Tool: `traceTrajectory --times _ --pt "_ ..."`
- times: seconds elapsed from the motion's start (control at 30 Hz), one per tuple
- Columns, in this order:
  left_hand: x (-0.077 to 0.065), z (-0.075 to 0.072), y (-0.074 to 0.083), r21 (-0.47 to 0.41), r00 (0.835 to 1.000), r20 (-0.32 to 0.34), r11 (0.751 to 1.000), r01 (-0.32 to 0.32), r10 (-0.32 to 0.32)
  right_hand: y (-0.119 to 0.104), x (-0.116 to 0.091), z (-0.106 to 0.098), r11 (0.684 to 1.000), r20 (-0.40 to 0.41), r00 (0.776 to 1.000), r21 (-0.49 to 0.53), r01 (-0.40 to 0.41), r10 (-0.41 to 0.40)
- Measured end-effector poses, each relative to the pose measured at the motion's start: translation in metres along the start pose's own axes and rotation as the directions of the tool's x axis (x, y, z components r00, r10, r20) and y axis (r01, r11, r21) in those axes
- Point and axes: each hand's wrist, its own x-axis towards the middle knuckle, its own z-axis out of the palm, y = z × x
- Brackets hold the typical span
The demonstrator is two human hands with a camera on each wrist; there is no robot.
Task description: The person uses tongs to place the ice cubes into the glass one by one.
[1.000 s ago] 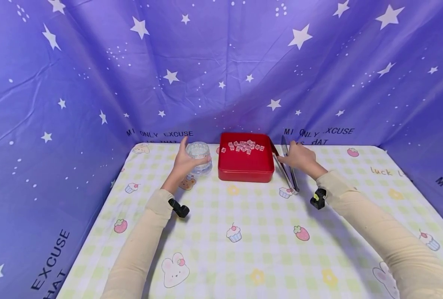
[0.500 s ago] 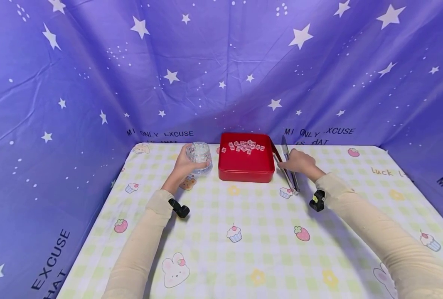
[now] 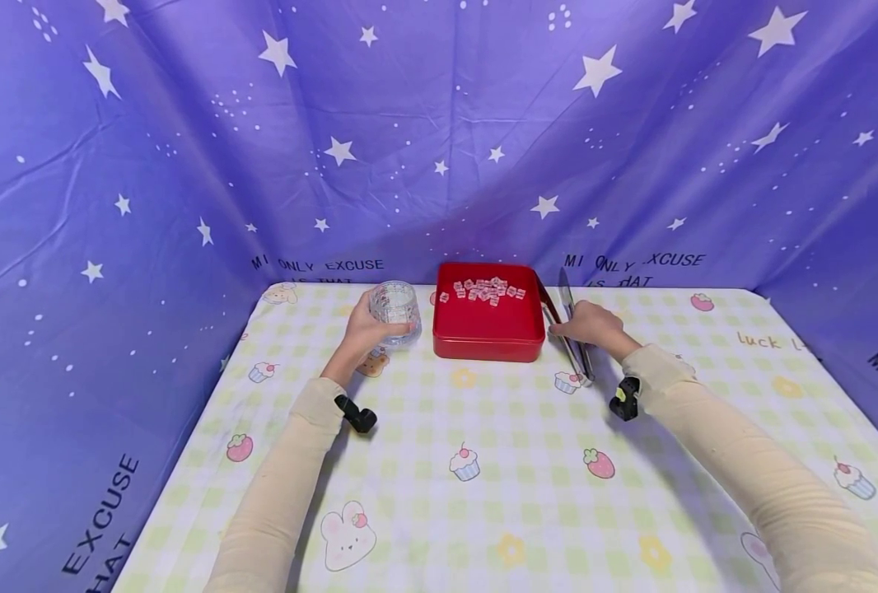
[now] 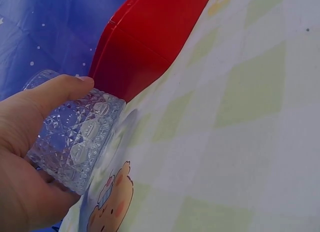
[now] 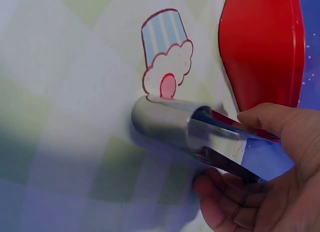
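My left hand (image 3: 363, 333) grips a clear cut-glass cup (image 3: 398, 306), which stands upright on the cloth. In the left wrist view the thumb lies over the facets of the glass (image 4: 72, 137), and the fingers go round its other side. On the right, my right hand (image 3: 595, 323) holds metal tongs (image 3: 581, 362) between thumb and fingers. Their bent end (image 5: 162, 119) is at the cloth, and the two arms stand apart. Between the hands sits a shallow red box (image 3: 487, 349) with several small clear cubes (image 3: 492, 288) in it.
A checked cloth (image 3: 409, 511) with printed cupcakes, strawberries and bunnies covers the table. Purple star-patterned curtains (image 3: 409, 107) hang behind the table and at both sides. The tongs are close to the box's right side.
My left hand has wrapped its fingers and thumb round the glass cup. The right hand has shifted slightly and drawn its fingers in on the tongs. The box and cubes stay put.
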Motion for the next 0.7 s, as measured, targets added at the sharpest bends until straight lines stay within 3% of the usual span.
traceTrajectory --times 0.23,0.43,0.7 --pt "0.000 0.001 -0.001 0.034 0.998 -0.056 0.999 -0.021 0.023 0.001 0.004 0.003 0.999 -0.002 0.999 0.032 -0.035 0.035" --pt "-0.002 0.002 0.002 0.071 0.995 -0.087 0.997 -0.037 0.044 0.001 0.006 0.006 0.996 -0.002 1.000 0.089 -0.011 0.012" --pt "-0.009 -0.002 0.023 0.074 0.989 -0.103 0.993 -0.094 0.101 0.004 0.005 0.004 0.995 -0.010 1.000 0.101 -0.011 0.012"
